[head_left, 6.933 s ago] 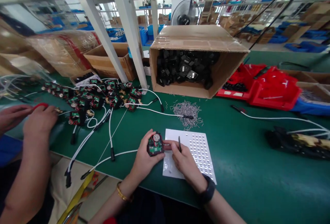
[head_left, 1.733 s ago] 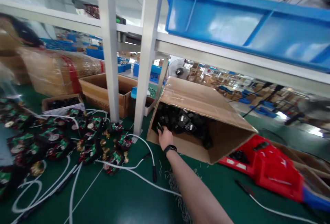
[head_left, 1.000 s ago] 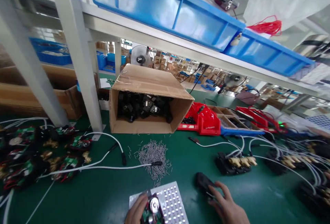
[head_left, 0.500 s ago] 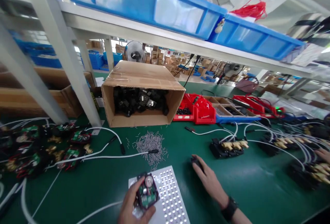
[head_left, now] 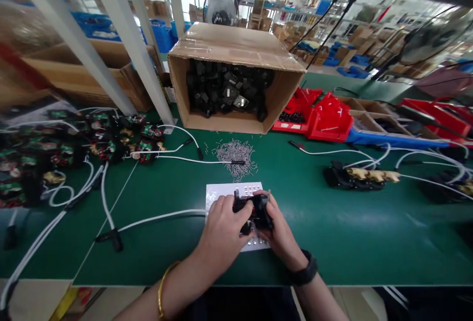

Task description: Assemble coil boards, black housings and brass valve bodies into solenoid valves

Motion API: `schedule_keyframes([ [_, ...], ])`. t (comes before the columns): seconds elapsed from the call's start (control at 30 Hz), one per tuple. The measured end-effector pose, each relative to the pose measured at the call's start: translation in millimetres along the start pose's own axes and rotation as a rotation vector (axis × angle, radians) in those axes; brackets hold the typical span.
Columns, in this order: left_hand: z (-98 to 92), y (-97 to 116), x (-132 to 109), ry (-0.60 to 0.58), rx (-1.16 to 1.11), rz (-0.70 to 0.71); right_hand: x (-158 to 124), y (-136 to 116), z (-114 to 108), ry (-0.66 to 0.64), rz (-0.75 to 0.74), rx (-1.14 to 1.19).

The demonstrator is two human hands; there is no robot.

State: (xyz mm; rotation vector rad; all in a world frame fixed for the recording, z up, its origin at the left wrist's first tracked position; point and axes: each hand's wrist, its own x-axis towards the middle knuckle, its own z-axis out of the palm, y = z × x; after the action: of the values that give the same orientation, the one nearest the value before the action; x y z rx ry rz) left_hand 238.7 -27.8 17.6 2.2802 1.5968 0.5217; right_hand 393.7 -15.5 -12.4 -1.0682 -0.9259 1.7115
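Observation:
Both hands meet over a white sheet with rows of shiny round dots (head_left: pixel 218 190). My left hand (head_left: pixel 225 225) has its fingers wrapped round a black housing (head_left: pixel 242 206) with a white cable running off to the left. My right hand (head_left: pixel 279 227) grips a black plastic part (head_left: pixel 263 212), held against the housing. The fingers hide much of where the two parts meet. Just beyond the sheet lies a pile of small screws (head_left: pixel 234 156), with a black cable end resting on it.
An open cardboard box (head_left: pixel 236 47) of black parts stands behind the screws. Green circuit assemblies (head_left: pixel 105 146) and white cables crowd the left. Red bins (head_left: pixel 332 116) stand back right, before a black unit with brass fittings (head_left: pixel 364 175). Metal posts rise at left.
The view has tipped downward. My right hand has come in from the right to meet my left hand over the sheet, bringing a black part against the housing, whose circuit board is now mostly covered.

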Motion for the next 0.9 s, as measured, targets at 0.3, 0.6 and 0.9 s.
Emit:
schedule_keyframes([
  [0.3, 9.2, -3, 0, 0.095, -0.187, -0.083, -10, -13, 7, -0.112, -0.327, -0.758],
  [0.6, 21.6, -28, -2, 0.156, -0.517, -0.035, -3, 2, 23, -0.003, -0.203, -0.634],
  [0.9, 13.3, -67, 5, -0.026, -1.204, -0.081, 2, 18, 34, -0.033, 0.147, 0.01],
])
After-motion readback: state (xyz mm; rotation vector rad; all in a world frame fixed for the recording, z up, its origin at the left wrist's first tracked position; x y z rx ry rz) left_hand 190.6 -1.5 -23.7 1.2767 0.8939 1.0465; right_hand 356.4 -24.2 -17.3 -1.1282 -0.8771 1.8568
